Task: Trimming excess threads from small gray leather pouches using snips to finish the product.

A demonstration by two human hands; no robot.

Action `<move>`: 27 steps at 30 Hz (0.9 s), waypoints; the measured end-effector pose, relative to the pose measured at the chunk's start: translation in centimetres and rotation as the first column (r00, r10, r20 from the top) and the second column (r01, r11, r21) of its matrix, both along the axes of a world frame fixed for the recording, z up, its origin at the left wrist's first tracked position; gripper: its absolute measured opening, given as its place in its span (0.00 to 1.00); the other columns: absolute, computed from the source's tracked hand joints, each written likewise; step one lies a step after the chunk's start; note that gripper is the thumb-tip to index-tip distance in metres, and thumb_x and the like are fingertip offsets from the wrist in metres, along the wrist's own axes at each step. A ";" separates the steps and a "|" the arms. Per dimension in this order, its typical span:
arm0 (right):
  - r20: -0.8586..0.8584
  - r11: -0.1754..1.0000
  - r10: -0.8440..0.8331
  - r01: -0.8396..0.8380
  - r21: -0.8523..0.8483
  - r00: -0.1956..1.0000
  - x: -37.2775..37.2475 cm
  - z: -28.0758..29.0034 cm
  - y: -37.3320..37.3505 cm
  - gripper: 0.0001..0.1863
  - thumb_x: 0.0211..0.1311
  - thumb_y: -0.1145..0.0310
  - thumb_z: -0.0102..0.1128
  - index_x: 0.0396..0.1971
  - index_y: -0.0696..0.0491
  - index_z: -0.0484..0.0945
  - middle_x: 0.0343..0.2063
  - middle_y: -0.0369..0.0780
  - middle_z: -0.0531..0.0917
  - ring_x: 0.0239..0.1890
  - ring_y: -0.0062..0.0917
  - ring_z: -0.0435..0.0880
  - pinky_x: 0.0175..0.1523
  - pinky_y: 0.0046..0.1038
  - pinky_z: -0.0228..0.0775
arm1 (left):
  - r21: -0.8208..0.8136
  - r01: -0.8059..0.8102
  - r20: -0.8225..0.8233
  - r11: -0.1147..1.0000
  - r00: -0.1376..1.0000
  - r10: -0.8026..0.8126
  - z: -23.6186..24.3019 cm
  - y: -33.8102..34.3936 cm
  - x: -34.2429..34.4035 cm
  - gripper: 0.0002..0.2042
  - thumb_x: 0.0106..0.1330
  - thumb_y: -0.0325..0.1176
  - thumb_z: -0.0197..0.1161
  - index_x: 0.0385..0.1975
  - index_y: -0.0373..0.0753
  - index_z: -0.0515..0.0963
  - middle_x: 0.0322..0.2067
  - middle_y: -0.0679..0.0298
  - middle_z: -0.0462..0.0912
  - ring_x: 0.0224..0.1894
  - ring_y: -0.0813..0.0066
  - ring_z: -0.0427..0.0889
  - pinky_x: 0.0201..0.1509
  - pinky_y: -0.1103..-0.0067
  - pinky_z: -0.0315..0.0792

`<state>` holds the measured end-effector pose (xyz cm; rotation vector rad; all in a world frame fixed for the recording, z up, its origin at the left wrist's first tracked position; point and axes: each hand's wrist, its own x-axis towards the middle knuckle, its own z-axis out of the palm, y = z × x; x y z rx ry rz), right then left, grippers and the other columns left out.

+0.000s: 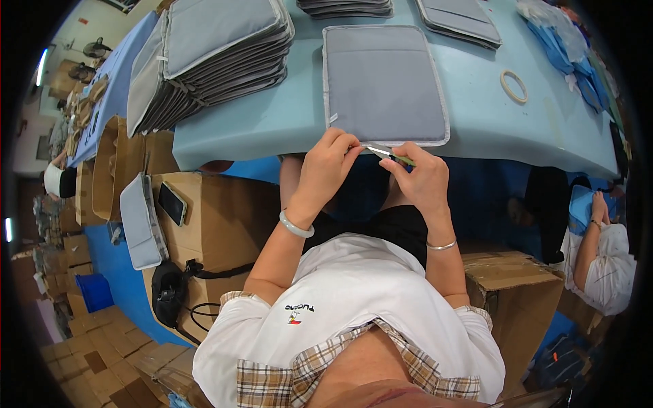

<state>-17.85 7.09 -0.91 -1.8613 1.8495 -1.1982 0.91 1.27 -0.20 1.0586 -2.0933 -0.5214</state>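
A flat grey padded sleeve [384, 81] lies on the light blue table [272, 122], its near edge at the table's front. My left hand [330, 166] pinches at that near edge, fingers closed together. My right hand [423, 178] grips small scissors with a green handle [389, 156], blades pointing left toward my left fingertips. Both wrists wear thin bangles.
A tall stack of grey sleeves [211, 61] stands at the table's left, with more stacks at the back [347, 8]. A tape ring [513, 86] and blue bags [564, 47] lie right. Cardboard boxes [218, 217] hold a phone [172, 202] below left. Another person [602, 251] sits right.
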 end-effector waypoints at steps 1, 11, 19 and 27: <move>0.001 1.000 -0.006 0.006 0.014 1.000 0.0 0.0 0.0 0.16 0.50 0.56 0.73 0.29 0.53 0.80 0.24 0.37 0.86 0.23 0.31 0.84 0.28 0.28 0.73 | -0.030 -0.012 0.075 0.999 0.997 0.014 0.1 0.0 -0.1 0.05 0.62 0.29 0.66 0.31 0.35 0.78 0.33 0.62 0.78 0.25 0.67 0.79 0.28 0.76 0.72; -0.002 1.000 -0.007 0.007 0.024 1.000 0.2 0.0 0.2 0.16 0.50 0.56 0.73 0.29 0.52 0.80 0.25 0.38 0.86 0.23 0.31 0.84 0.28 0.28 0.73 | 0.065 0.016 -0.095 0.998 0.995 -0.010 -0.5 -0.6 0.4 0.03 0.64 0.26 0.62 0.32 0.34 0.76 0.32 0.61 0.76 0.27 0.66 0.75 0.30 0.75 0.69; 0.055 0.999 0.024 -0.027 0.047 0.998 0.5 0.2 0.5 0.16 0.50 0.56 0.73 0.28 0.53 0.80 0.25 0.38 0.86 0.24 0.31 0.85 0.28 0.28 0.73 | -0.232 0.016 -0.101 0.972 0.994 -0.041 -2.4 0.1 1.2 0.05 0.61 0.26 0.66 0.32 0.36 0.76 0.33 0.61 0.77 0.27 0.66 0.77 0.27 0.76 0.71; 0.056 0.994 0.033 -0.038 0.100 0.998 0.7 -0.3 0.7 0.16 0.50 0.57 0.73 0.28 0.54 0.80 0.25 0.39 0.86 0.24 0.31 0.85 0.28 0.28 0.73 | -0.328 -0.069 -0.036 0.942 0.997 0.061 -4.5 0.9 1.6 0.08 0.57 0.27 0.69 0.32 0.39 0.77 0.31 0.63 0.78 0.24 0.65 0.79 0.26 0.75 0.74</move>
